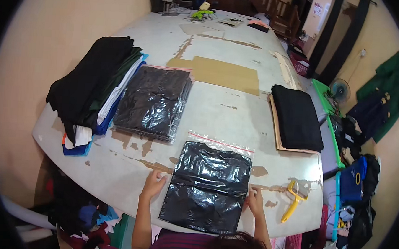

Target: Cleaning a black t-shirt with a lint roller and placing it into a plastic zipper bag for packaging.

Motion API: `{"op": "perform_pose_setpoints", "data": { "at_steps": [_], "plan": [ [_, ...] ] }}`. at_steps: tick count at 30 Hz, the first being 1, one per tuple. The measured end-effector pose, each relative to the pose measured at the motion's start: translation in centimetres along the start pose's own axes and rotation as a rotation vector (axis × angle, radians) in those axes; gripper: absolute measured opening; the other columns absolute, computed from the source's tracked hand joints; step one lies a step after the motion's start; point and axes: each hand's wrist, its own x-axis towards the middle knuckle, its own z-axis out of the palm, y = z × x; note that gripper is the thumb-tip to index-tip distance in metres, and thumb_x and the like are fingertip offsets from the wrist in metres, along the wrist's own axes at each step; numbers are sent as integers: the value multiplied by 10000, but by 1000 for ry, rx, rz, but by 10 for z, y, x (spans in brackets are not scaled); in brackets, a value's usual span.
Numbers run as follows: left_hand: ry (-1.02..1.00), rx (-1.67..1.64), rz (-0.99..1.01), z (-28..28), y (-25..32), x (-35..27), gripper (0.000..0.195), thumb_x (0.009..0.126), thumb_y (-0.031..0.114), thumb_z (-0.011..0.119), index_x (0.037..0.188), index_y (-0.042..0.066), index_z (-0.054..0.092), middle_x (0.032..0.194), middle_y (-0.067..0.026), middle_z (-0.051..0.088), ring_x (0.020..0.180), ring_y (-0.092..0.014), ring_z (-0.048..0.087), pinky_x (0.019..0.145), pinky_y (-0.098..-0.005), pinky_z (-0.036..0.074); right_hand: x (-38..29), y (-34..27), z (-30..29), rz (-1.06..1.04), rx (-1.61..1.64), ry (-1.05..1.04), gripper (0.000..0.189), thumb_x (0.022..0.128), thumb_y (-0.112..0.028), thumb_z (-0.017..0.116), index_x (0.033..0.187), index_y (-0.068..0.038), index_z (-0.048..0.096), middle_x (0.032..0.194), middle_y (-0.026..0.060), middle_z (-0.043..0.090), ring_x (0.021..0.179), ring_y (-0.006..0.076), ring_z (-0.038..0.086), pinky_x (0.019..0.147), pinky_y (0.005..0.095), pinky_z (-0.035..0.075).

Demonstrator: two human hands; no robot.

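A folded black garment in a clear plastic zip bag (pixel 209 186) lies flat on the white table before me, its red-striped closure at the far end. My left hand (pixel 153 184) is just left of the bag, fingers apart, holding nothing. At the bag's right edge is my right hand (pixel 254 201), fingers bent; whether it touches or grips the plastic cannot be told. A stack of bagged dark garments (pixel 151 102) lies farther up on the left. Folded black cloth (pixel 297 118) rests on a tan board (pixel 275 125) at the right.
A yellow-handled tool (pixel 293 207) lies right of my right hand. Piled dark, white and blue fabrics (pixel 89 80) stand at the left. Tan cardboard (pixel 226 74) lies mid-table. A fan (pixel 339 91) and a blue-rimmed bin (pixel 337 201) are beyond the right edge.
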Motion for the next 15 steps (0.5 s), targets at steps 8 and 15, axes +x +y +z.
{"op": "perform_pose_setpoints", "data": {
  "at_steps": [8, 15],
  "plan": [
    [-580, -889, -356, -5, 50, 12, 353, 864, 125, 534, 1189, 6, 469, 731, 22, 515, 603, -54, 456, 550, -185, 363, 11, -6, 1, 296, 912, -486, 267, 885, -310, 460, 757, -106, 575, 640, 6, 602, 504, 105, 578, 414, 220, 463],
    [-611, -853, -410, 7, 76, 10, 383, 746, 5, 558, 1126, 40, 575, 1275, -6, 436, 1070, -151, 493, 896, -284, 406, 14, 16, 19, -46, 843, -571, 341, 806, -120, 500, 1125, 1, 503, 1063, 40, 577, 943, 75, 529, 804, 186, 392]
  ]
}}
